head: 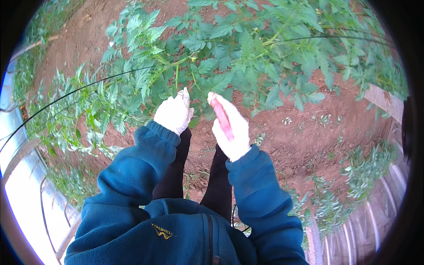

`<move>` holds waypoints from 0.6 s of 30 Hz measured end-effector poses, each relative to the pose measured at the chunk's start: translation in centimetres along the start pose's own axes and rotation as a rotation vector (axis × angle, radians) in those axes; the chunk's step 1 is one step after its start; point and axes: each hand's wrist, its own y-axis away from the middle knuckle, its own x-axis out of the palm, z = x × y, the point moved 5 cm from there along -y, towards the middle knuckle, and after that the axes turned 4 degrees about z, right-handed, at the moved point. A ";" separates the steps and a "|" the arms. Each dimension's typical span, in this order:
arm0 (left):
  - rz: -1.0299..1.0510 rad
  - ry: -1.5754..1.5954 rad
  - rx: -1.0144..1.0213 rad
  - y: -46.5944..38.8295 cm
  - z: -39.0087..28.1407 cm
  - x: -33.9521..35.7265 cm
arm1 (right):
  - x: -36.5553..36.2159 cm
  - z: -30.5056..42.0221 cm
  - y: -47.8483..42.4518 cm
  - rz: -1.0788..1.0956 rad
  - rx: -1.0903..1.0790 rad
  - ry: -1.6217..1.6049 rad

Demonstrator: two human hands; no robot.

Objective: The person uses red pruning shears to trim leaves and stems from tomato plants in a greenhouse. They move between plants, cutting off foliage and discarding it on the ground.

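Before me stand leafy tomato plants (212, 36) with a few small yellow flowers. My left hand (174, 112), in a white glove, is curled just below a thin green stem (177, 76). Whether its fingers pinch the stem or anything else is hidden. To the right, my white-gloved right hand (233, 131) is wrapped along a narrow pink-red object (222, 117), perhaps a tool handle. Motion blur hides its exact kind and its tip. The hands are apart, with leaves just beyond them.
A dark wire (59, 96) crosses the plants from the left. Reddish-brown soil (298, 142) lies beneath and around my black-clad legs (217, 185). Bright sheeting (23, 185) on bent rods borders the left. More plants (367, 169) grow at right, beside a ribbed, covered wall (361, 222).
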 end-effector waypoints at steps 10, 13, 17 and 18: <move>0.007 0.123 -0.108 -0.1 -1.3 1.1 | 0.6 -4.0 -9.4 0.054 0.186 0.454; 0.008 0.148 -0.120 -0.3 -1.0 0.6 | 1.1 -5.3 -10.7 0.080 0.318 0.573; -0.027 0.153 -0.099 -0.2 -1.2 -0.2 | 1.1 -3.9 -10.9 0.021 0.246 0.533; -0.029 0.157 -0.094 -0.3 -1.3 -0.3 | 1.1 -2.9 -11.1 -0.040 0.162 0.520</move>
